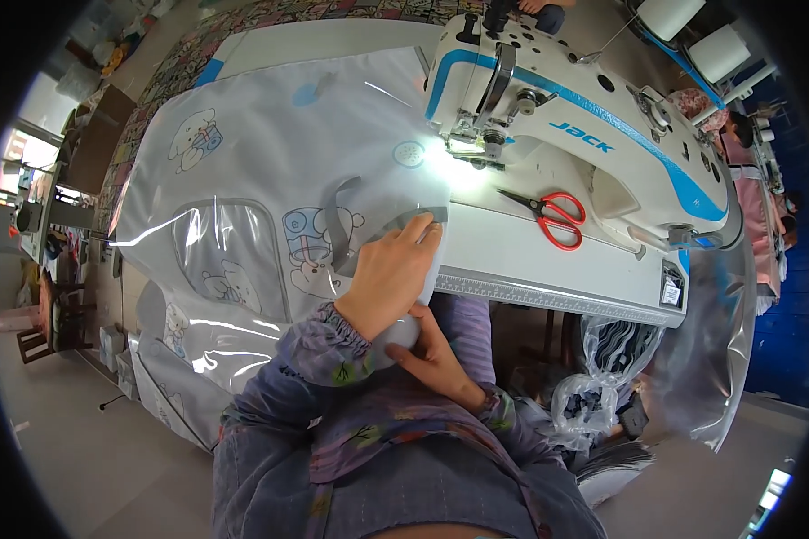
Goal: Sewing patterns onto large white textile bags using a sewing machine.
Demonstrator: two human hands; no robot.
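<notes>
A shiny grey-white plastic sheet (234, 108), printed with cartoon animals, covers the left of the sewing table and hangs over its near edge. It bears a clear pocket (229, 238) with grey edging and a loose grey strap (337, 225). My left hand (391, 274) presses on the sheet's right edge, fingers bent over a curved grey strip (431, 216) there. Below the table edge, my right hand (436, 355) grips a fold of the same sheet between thumb and fingers. Its fingertips are partly hidden.
A white and blue sewing machine (584, 108) stands at the back right, its lamp lit by the needle. Red-handled scissors (557, 216) lie on the table (512, 247) beside a ruler strip (548, 295). Plastic bags (589, 404) hang below right. Other people sit farther back.
</notes>
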